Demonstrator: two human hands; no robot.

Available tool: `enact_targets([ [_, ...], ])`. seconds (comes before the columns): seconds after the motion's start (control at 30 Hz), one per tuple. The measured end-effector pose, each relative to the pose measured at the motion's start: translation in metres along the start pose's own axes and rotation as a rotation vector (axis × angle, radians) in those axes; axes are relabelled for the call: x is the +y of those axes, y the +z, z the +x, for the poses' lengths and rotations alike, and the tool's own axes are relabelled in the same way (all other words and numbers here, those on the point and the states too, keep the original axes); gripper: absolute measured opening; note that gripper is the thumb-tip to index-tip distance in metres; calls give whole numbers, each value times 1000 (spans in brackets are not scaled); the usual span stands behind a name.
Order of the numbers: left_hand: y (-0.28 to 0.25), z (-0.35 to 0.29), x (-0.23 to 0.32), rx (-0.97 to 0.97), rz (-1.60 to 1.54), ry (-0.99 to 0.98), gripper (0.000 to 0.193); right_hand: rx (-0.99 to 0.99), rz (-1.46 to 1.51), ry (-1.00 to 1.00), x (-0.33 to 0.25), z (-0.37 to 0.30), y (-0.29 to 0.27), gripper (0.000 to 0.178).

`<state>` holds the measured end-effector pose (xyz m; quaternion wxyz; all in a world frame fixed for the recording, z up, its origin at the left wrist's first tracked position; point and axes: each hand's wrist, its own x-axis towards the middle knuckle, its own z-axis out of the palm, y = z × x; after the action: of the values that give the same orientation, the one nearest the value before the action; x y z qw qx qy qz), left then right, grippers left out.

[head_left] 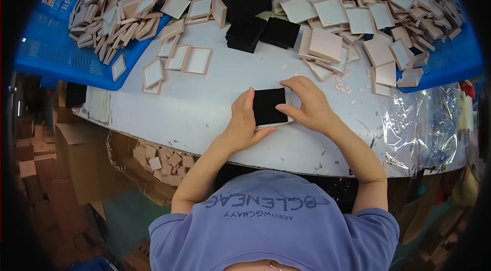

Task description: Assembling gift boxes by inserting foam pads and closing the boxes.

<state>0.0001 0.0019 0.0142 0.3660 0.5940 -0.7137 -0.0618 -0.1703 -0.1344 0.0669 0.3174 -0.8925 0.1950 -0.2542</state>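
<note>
At the middle of the table, a small shallow box lies between my two hands, with a black foam-like pad in it covering most of its inside. My left hand grips the box's left side, thumb along its near edge. My right hand curves round the right side, with a fingertip at the far corner and the thumb pressing the pad's right edge. Beyond my hands stand a stack of black pads and a lower black pile beside it.
Blue baskets at both sides hold heaps of pale pink shallow boxes, which spill onto the white table. Pale scraps lie nearby. Clear plastic film hangs at right. A carton of small boxes stands below left.
</note>
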Motion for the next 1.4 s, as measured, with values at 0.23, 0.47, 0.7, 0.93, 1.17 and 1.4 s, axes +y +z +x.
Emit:
enact_targets([
  [0.23, 0, 3, -8, -25, -145, -9, 121, 7, 41, -34, 6, 20, 15, 17],
  [0.47, -2, 6, -9, -6, -239, -36, 128, -274, -26, -9, 5, 40, -10, 9],
  [0.7, -14, 11, -4, -49, -65, -52, 110, -206, -190, -205, 11, 36, -5, 20],
  [0.93, -26, 13, 16, -311, 163, -63, 81, 115, -679, 294, 82, 50, -67, 82],
  [1.17, -21, 13, 19, -324, 176, -64, 57, -495, -617, 439, 44, 62, -97, 107],
  [1.4, -24, 16, 23, -309, 132, -48, 52, -655, -905, 159, 58, 77, -79, 94],
])
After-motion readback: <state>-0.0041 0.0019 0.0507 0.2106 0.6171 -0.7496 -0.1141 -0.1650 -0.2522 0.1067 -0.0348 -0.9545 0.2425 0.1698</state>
